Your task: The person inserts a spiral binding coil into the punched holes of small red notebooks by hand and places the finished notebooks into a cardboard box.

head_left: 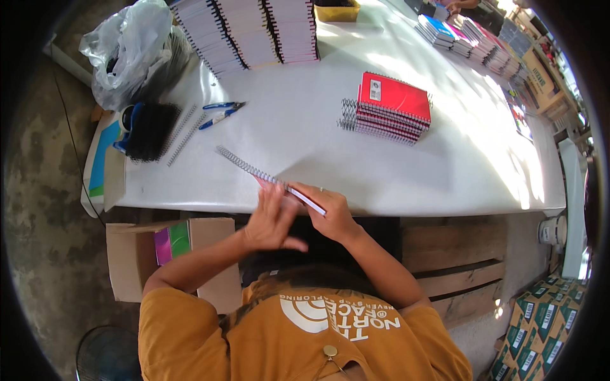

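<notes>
A thin notebook with a red cover point(309, 200) is gripped at its edge by my right hand point(333, 213), close to the table's front edge. A metal spiral coil point(238, 161) runs along the notebook's bound edge, and its free end sticks out past the far left corner. My left hand point(270, 219) lies against the coil and the notebook's edge, fingers stretched and thumb apart, a little blurred by motion. Blue-handled pliers point(219, 117) rest on the table beyond, beside loose metal coils point(186, 141). To the right stands a stack of red spiral notebooks point(394, 105), coil ends jutting out at its left.
Tall stacks of bound books point(244, 35) stand at the back, near a plastic bag point(127, 51). A bundle of black coils point(151, 132) lies at the left. An open cardboard box point(130, 260) sits below the front edge. Far right, another person's hand point(454, 6) is near more notebooks.
</notes>
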### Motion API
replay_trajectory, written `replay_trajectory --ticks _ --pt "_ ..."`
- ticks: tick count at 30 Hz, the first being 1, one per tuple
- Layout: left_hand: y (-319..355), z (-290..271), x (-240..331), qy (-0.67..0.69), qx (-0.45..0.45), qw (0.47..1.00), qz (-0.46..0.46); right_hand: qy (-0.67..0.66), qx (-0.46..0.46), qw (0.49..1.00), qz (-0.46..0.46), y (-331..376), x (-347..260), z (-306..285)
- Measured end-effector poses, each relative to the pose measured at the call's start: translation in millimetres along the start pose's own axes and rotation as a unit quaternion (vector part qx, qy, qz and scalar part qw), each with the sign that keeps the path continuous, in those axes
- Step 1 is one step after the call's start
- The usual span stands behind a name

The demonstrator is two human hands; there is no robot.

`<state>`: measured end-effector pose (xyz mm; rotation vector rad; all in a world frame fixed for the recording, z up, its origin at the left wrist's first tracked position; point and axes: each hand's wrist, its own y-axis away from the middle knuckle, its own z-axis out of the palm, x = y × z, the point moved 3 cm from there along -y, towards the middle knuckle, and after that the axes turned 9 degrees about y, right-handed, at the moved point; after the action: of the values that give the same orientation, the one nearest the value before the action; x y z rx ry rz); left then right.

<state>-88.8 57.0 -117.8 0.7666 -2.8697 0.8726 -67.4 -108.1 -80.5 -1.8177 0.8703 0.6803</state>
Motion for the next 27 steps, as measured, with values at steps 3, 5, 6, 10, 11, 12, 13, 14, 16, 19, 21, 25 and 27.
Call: replay_trajectory --ticks 3,5,6,10,11,12,13,14,16,19,21,25,27 --pt "-60.8 -56.6 -8.1 -0.196 0.177 0.963 0.047 0.036 -0.004 0.998 -0.059 3.8 -3.0 3.6" --pt "-82.7 -72.4 -20.4 -0.172 0.201 0.964 -0.016 0.023 -0.024 0.999 -0.037 -3.6 -8.0 5.5" --pt "-57.0 -39.5 -18.9 -0.110 0.141 0.983 -0.040 0.000 -0.017 1.000 -0.015 0.3 -10.4 7.6" --pt "-18.1 0.4 -2.5 -0.080 0.073 0.994 0.018 -0.010 -0.011 1.000 -0.015 -5.6 -1.6 0.5" --pt "-42.0 -18.8 -4.5 -0.171 0.122 0.977 0.047 -0.002 -0.020 0.999 -0.024 0.7 -4.4 1.0" --pt "-46.3 -26.6 -1.3 -0.157 0.121 0.980 0.026 0.028 -0.019 0.999 -0.034 -5.1 -12.0 3.6" --pt "-60.0 -32.5 -6.6 -0.150 0.133 0.980 0.015 0.037 -0.033 0.998 -0.031 -8.5 -6.2 9.9" --pt "-70.4 -36.5 -10.5 -0.143 0.145 0.979 0.004 0.012 -0.030 0.999 -0.012 -7.2 -4.3 13.3" --pt "-37.0 -3.3 -11.2 -0.044 0.073 0.996 -0.001 -0.027 -0.021 0.999 0.014 -6.1 -2.0 13.1" --pt "-23.7 3.2 9.8 -0.104 0.022 0.992 0.075 -0.050 -0.002 0.999 0.022 -10.7 9.1 5.8" --pt "-80.0 -42.7 -6.4 -0.247 0.191 0.950 0.030 -0.061 -0.019 0.998 0.006 -8.0 5.5 15.0" --pt "-49.6 -0.8 -4.4 0.020 0.053 0.998 -0.005 -0.043 -0.024 0.997 0.056 -15.9 8.7 5.4" --pt "-11.8 12.5 15.0 0.002 -0.054 0.998 0.028 -0.110 -0.038 0.989 0.087 -24.2 8.8 -4.5"
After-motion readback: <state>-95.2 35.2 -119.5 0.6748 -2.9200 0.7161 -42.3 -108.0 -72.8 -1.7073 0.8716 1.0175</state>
